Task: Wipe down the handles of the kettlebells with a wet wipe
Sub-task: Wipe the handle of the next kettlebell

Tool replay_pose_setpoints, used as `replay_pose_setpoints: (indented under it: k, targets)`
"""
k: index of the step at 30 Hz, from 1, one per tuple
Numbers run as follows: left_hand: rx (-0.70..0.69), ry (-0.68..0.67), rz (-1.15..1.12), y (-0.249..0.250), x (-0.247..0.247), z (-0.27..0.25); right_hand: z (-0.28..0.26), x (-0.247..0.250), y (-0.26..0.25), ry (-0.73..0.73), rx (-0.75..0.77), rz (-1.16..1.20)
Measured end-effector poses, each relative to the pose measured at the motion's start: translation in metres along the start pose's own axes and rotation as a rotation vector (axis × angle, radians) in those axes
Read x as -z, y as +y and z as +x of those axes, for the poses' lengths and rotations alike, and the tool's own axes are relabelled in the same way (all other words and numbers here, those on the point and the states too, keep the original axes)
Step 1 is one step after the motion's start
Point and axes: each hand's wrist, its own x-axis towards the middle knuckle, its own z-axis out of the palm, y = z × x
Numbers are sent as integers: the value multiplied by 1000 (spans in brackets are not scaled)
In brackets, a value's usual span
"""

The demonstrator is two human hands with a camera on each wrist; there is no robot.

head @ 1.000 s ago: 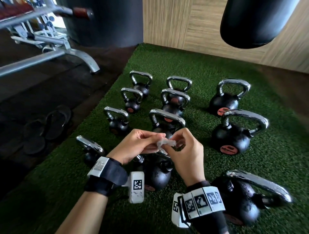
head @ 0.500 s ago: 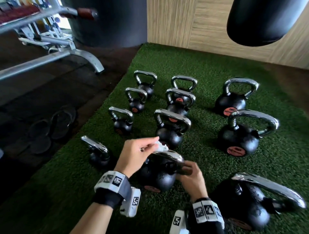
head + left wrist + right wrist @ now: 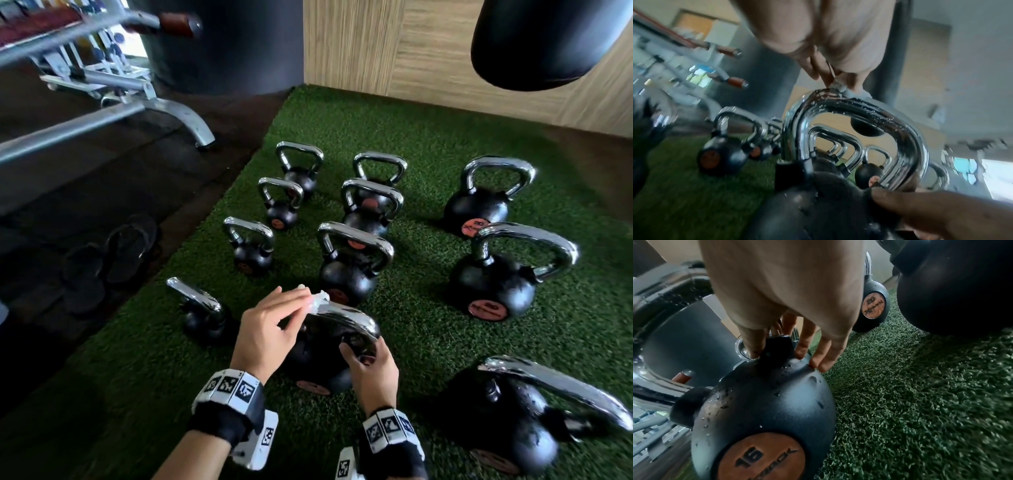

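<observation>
While the left grip [image 3: 270,329] pinches the crumpled white wet wipe [image 3: 318,297] onto the near black kettlebell's chrome handle [image 3: 342,317] and the right grip [image 3: 371,370] clasps that handle's base, wiping looks barely begun, the other kettlebells seemingly awaiting attention.

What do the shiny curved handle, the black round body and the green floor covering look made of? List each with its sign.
Shiny curved handle: polished, probably chromed metal; it mirrors the other kettlebells.
Black round body: likely cast metal with a matte black coating; dull sheen, droplets beading on it.
Green floor covering: synthetic turf; short curly green fibres.
</observation>
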Motion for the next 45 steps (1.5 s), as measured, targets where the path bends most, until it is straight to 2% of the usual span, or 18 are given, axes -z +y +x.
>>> replay_pose_setpoints:
  k: [3, 7, 10, 11, 15, 21, 26, 29, 31, 34, 37, 41, 43, 45]
  targets:
    - [127, 116, -58, -5, -3, -6, 1, 1, 2, -1, 28, -33]
    - [397, 189, -157, -22, -1, -12, 1, 1, 2, -2, 19, -43]
    - [396, 177, -224, -29, -3, -19, 1, 0, 1, 11, 25, -38]
    - [437, 197, -262, -31, -6, -22, 1, 0, 1, 16, 31, -39]
    - [771, 311, -440, -41, -18, -41, 3, 3, 1, 2, 20, -59]
    - [922, 321, -568, -52, -29, -52, 8, 9, 1, -36, 29, -91]
    - [1078, 183, -856, -57, -25, -57, 18, 13, -4, -128, 59, -154]
    - [1010, 57, -871, -58, -13, -57, 23, 15, -7, -169, 23, -205]
    - [907, -7, -687, -55, -12, -56, 24, 18, -9, -174, 20, -210]
    - [766, 33, -387, -54, -15, -51, 22, 23, -12, -202, 43, -219]
    - [656, 2, -240, -58, -18, -42, 16, 34, -12, -230, 60, -188]
    - [659, -41, -106, -63, -28, -25, 3, 41, -1, -256, 202, -237]
    - [608, -75, -11, -61, -37, -12, -3, 41, 0, -260, 299, -262]
    - [561, -129, 66, -56, -46, 2, -10, 37, -3, -327, 357, -285]
